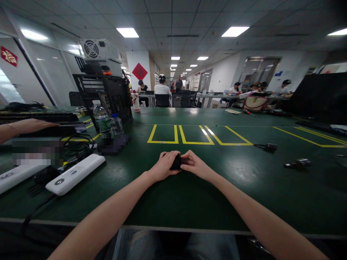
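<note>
Left hand (pixel 166 164): grasps black object (pixel 176 162)
Right hand (pixel 196 166): fingertips at its right side
Beyond hands: yellow outlines (pixel 168 142)
Left of hands: white device (pixel 77 173)

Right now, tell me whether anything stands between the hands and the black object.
Nothing visible does. The left hand is wrapped around the black object, and the right hand has its fingertips close at the object's right side, with nothing seen between. The white device lies well off to the left.
</note>
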A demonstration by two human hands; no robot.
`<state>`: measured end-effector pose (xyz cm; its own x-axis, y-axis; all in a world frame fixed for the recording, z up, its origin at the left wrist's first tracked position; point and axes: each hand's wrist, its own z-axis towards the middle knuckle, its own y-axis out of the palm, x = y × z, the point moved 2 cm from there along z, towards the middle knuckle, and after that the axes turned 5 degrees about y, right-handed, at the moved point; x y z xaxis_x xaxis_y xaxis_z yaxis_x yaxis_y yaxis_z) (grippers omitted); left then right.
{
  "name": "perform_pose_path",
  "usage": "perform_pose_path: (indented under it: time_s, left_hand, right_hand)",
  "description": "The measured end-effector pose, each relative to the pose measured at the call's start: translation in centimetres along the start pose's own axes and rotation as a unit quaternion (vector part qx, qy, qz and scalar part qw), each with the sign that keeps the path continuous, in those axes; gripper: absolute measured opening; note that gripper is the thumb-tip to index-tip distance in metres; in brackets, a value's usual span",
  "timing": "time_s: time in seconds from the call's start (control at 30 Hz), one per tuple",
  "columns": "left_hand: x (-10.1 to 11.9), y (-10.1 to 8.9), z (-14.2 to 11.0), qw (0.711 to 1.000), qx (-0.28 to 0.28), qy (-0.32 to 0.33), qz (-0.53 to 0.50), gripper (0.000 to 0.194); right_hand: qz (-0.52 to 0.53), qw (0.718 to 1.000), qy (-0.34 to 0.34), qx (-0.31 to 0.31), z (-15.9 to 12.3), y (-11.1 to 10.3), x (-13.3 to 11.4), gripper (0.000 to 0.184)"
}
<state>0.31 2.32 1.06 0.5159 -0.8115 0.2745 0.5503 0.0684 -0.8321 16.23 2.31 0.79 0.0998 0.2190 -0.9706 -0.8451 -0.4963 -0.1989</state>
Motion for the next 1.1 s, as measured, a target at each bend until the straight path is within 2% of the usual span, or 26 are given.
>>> perform_pose_path:
  time_s: [0.17,0.43,0.67,0.8,1.0,1.1]
  left_hand:
    - [0.03,-0.09,-0.01,1.000,-0.002,-0.002,-0.005,0.056]
    - [0.09,-0.12,0.04,1.000,-0.010,-0.012,-0.003,0.056]
    - [0.03,-0.10,0.02,1.000,-0.005,-0.005,-0.004,0.056]
    - [-0.03,0.03,0.03,1.000,-0.006,-0.007,0.000,0.056]
    - [-0.04,0.01,0.03,1.000,-0.010,-0.009,0.001,0.058]
    - [-0.08,0.03,0.02,1.000,-0.007,-0.006,0.001,0.058]
  right_hand:
    - [-0.023,0.999,-0.005,0.033,0.24,0.04,0.14,0.026]
    - [-0.006,1.000,0.004,-0.013,-0.21,0.06,-0.30,0.034]
    - [-0.023,1.000,-0.001,0.019,0.00,0.14,-0.03,0.023]
    - [-0.028,0.999,0.001,0.027,0.10,0.08,0.12,0.029]
    - [-0.011,1.000,0.000,-0.010,-0.08,0.09,0.09,0.037]
    - [-0.010,1.000,0.003,-0.007,-0.12,0.14,-0.03,0.033]
